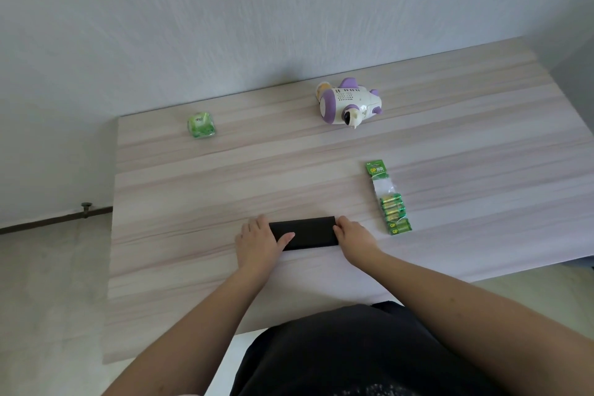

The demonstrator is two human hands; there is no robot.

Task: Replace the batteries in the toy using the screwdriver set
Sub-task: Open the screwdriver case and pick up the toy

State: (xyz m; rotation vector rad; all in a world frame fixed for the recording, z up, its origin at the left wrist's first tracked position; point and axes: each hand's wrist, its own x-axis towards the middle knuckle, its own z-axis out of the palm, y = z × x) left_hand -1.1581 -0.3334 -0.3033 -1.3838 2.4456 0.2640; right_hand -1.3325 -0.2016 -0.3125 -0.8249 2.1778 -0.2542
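A flat black screwdriver set case [310,231] lies closed on the wooden table [199,190] in front of me. My left hand [260,239] holds its left end, thumb lying across the top. My right hand [355,239] grips its right end. A white and purple toy airplane [348,103] lies on its side at the back of the table. A green pack of batteries [389,202] lies to the right of the case, apart from my right hand.
A small green tissue pack [201,126] sits at the back left. The table's back edge meets a pale wall. Its left and right edges drop off to the floor. My dark-clothed body is at the near edge.
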